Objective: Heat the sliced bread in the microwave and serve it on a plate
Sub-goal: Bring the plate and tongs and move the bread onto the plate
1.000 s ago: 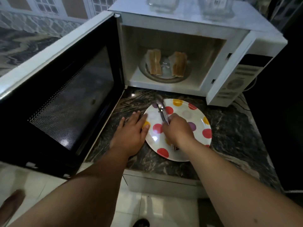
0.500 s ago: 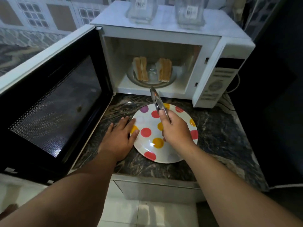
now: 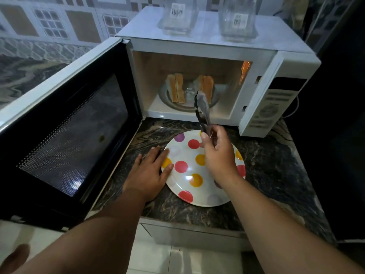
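Note:
A white microwave (image 3: 282, 62) stands on the counter with its door (image 3: 65, 123) swung wide open to the left. Inside, two pairs of toasted bread slices stand on edge on the turntable: one pair on the left (image 3: 176, 89), one on the right (image 3: 207, 87). A white plate with coloured dots (image 3: 189, 175) lies on the counter in front of the opening. My left hand (image 3: 149, 173) rests flat on the counter with its fingers touching the plate's left rim. My right hand (image 3: 219, 153) grips metal tongs (image 3: 201, 108), whose tips reach into the opening near the right pair of slices.
Two clear jars (image 3: 178, 15) (image 3: 238, 17) stand on top of the microwave. The dark marble counter (image 3: 272, 175) ends at a front edge near me, with pale floor tiles (image 3: 158, 260) below. A tiled wall (image 3: 49, 22) runs behind on the left.
My right hand has lifted the tongs off the plate and moved them forward until the tips reach the microwave opening. My left hand has stayed at the plate's rim.

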